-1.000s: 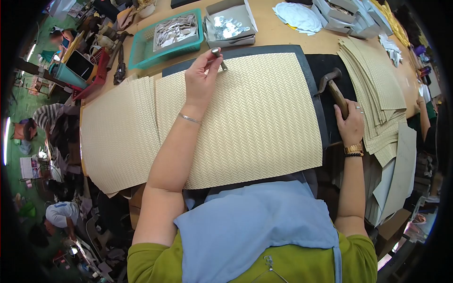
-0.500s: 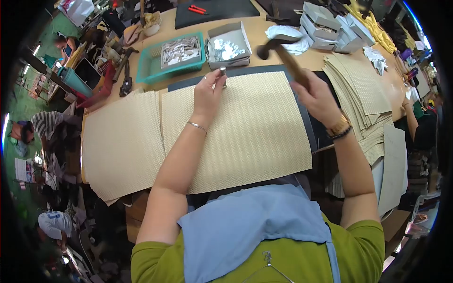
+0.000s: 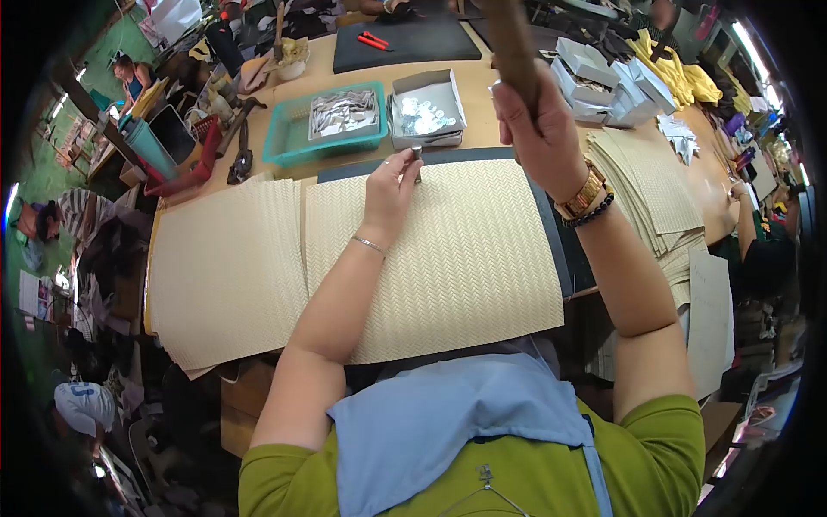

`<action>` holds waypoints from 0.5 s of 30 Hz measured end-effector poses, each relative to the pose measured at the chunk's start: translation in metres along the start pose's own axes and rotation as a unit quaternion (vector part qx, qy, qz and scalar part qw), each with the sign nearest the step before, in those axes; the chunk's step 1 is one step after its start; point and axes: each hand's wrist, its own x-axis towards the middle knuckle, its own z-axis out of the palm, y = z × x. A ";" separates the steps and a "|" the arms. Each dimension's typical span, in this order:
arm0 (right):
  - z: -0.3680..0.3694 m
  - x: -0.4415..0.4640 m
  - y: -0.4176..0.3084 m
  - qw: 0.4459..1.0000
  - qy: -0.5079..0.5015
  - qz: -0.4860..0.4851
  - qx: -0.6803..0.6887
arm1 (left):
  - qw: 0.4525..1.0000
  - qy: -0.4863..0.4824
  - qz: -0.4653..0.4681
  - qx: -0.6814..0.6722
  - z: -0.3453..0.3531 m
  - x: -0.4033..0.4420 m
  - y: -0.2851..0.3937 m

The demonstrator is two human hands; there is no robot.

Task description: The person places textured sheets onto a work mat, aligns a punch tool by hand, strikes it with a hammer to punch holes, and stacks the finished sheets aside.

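A cream sheet with a woven herringbone pattern [image 3: 457, 258] lies over a dark board [image 3: 564, 250]. Near the sheet's top edge, my left hand [image 3: 389, 194] pinches a short metal punch [image 3: 418, 155] upright. My right hand [image 3: 547, 129] is raised at the upper right, wrapped round the wooden handle of a hammer [image 3: 512, 47]; the hammer's head is out of the frame. More woven sheets lie in a stack on the left [image 3: 228, 267] and in another on the right [image 3: 659, 185].
Behind the sheet stand a teal basket [image 3: 289, 129] with small pale pieces and a grey box [image 3: 452, 86] of shiny discs. Further back are a black mat [image 3: 413, 43] with a red tool and white boxes [image 3: 594, 77]. Tools lie at the left; other people are around.
My right hand has lifted the hammer from beside the sheet to high over the table. My left hand still holds the punch near the top edge. The view has shifted, showing more of the table's far side.
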 end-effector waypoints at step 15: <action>-0.063 -0.114 0.094 0.958 0.002 0.119 -0.260 | 0.996 -0.013 -0.065 -0.062 0.001 -0.001 -0.002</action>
